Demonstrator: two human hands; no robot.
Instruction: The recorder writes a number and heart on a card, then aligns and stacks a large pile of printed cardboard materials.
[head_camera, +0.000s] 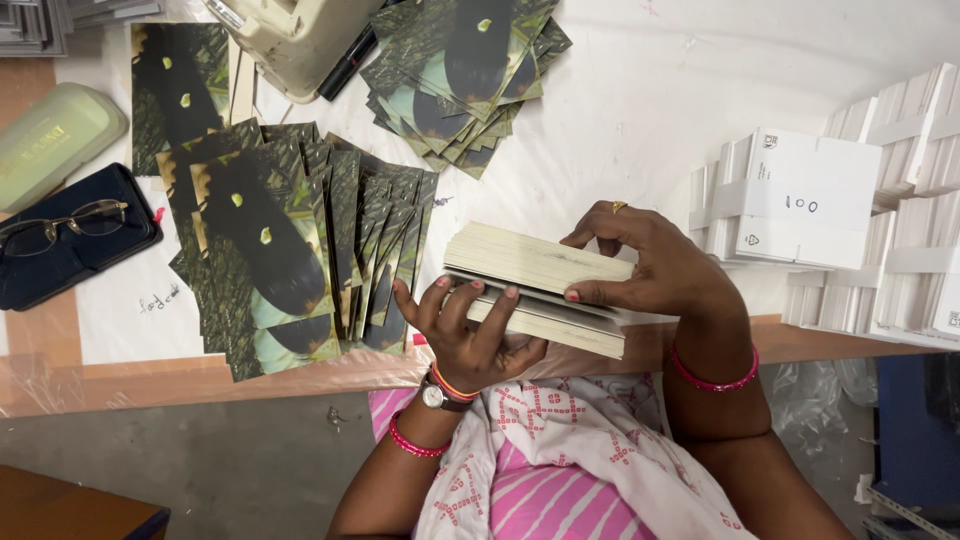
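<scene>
A thick stack of cards (530, 262), seen edge-on and cream coloured, sits between both my hands above the table's front edge. My left hand (470, 335) cups the stack from below, fingers curled up over its near side. My right hand (655, 265) grips it from the right, with the thumb pushed in among the cards so the stack splits into an upper and a lower part. Just left of the stack, dark green printed cards (290, 250) lie fanned out on the white table (620, 130).
A second pile of green cards (460, 75) lies at the back centre beside a beige machine (290, 35) and a black marker (345, 65). Banded white card bundles (800, 195) fill the right side. Glasses (60, 225) rest on a dark case, with a green case (50, 135) at far left.
</scene>
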